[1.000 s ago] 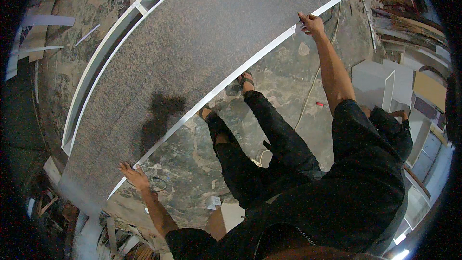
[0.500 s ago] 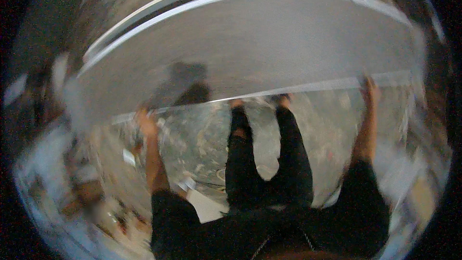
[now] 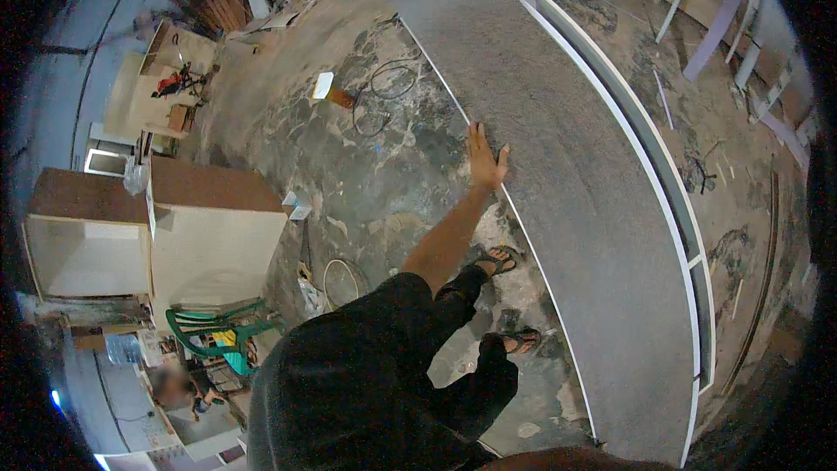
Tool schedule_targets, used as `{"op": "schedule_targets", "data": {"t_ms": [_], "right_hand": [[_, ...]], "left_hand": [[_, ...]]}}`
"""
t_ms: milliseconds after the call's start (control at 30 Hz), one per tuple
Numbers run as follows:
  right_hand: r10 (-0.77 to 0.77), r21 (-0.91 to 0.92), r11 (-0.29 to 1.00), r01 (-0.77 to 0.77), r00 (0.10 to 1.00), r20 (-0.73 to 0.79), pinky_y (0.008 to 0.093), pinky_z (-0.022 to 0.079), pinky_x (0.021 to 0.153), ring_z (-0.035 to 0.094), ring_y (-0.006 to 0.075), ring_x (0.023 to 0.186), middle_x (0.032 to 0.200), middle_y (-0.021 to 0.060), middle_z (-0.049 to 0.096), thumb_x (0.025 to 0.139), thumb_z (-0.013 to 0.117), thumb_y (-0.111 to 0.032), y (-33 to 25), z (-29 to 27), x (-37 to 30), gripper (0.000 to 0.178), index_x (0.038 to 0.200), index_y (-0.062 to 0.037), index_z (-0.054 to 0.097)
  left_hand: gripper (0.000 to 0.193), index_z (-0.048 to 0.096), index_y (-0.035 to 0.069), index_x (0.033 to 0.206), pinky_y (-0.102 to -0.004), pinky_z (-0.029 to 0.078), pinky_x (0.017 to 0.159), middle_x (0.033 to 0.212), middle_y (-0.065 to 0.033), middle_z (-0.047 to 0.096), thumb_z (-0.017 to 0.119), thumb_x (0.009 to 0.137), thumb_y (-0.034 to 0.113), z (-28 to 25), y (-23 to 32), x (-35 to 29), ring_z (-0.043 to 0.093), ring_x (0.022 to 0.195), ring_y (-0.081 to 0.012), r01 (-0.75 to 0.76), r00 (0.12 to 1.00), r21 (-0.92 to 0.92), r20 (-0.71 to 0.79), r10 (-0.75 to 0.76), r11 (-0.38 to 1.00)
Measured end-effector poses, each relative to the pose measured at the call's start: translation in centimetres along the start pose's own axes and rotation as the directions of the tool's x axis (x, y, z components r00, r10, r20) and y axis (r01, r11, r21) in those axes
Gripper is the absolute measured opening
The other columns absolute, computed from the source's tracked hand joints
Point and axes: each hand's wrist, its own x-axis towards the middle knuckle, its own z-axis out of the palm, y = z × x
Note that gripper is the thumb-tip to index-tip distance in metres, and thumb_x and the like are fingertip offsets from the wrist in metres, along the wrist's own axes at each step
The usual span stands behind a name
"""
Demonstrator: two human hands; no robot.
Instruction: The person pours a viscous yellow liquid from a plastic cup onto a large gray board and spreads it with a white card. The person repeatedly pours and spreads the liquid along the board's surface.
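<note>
A long grey panel with thin white edging runs from the top middle down to the lower right. My left hand lies flat on its near long edge, fingers stretched and thumb apart. Along the panel's far side is a long, narrow white frame with a dark gap inside. Part of my right arm shows at the bottom rim, blurred and dark; its hand is out of sight. My sandalled feet stand on the floor beside the panel's near edge.
Cream and brown cabinet boxes and a green plastic chair stand at the left. A person is beyond them. On the floor lie a cable and an orange-and-white object. Long strips lean at the upper right.
The view has swung, so the panel now runs steeply down the right side instead of across the top. Both hands were at its near edge; now only my left hand shows there.
</note>
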Motion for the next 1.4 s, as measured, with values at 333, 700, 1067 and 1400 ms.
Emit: {"op": "schedule_targets", "data": {"t_ms": [333, 700, 1067, 1400], "right_hand": [[-0.033, -0.009, 0.999, 0.033, 0.999, -0.01, 0.043, 0.05, 0.078, 0.063, 0.0267, 0.096, 0.114, 0.0159, 0.065, 0.09, 0.066, -0.049, 0.1, -1.6, 0.6, 0.062, 0.129, -0.0013, 0.059], [-0.023, -0.041, 0.999, 0.021, 0.999, -0.029, 0.0455, 0.048, 0.086, 0.061, 0.0289, 0.102, 0.12, 0.018, 0.063, 0.09, 0.067, -0.044, 1.5, -4.9, 1.6, 0.062, 0.132, 0.0003, 0.056], [-0.293, -0.436, 0.879, 0.192, 0.94, -0.175, 0.0479, 0.047, 0.095, 0.06, 0.0311, 0.109, 0.125, 0.02, 0.061, 0.089, 0.069, -0.039, -1.3, -1.2, -0.1, 0.063, 0.135, 0.0019, 0.053], [-0.667, 0.605, -0.046, 0.795, -0.475, 0.574, 0.0447, 0.033, 0.114, 0.044, 0.0396, 0.137, 0.146, 0.0234, 0.048, 0.097, 0.061, -0.017, -40.4, 44.6, -57.1, 0.051, 0.143, -0.0004, 0.047]], "left_hand": [[0.075, 0.01, -0.012, 0.153, -0.0437, 0.016, 0.123, 0.161, -0.0322, 0.008, 0.051, 0.1, 0.021, 3.0, 1.0, 0.0, 0.01, 0.15, -0.0434, 0.279, 0.943, -0.157, -0.141, -0.301, 0.947], [0.072, 0.016, -0.009, 0.153, -0.0493, 0.022, 0.12, 0.158, -0.0313, 0.022, 0.049, 0.102, 0.03, 3.2, 0.0, -0.9, 0.023, 0.146, -0.0465, 0.257, 0.924, -0.216, -0.232, -0.305, 0.942], [0.07, 0.014, -0.008, 0.153, -0.048, 0.021, 0.12, 0.157, -0.0312, 0.022, 0.048, 0.103, 0.026, 2.2, 2.5, 0.3, 0.021, 0.147, -0.0456, 0.268, 0.912, -0.368, -0.2, -0.357, 0.891], [0.072, 0.006, -0.008, 0.155, -0.0482, 0.022, 0.12, 0.159, -0.0313, 0.014, 0.048, 0.1, 0.009, -0.5, 5.0, -1.0, 0.019, 0.147, -0.0479, 0.454, 0.876, -0.388, 0.029, -0.482, 0.802]]}}
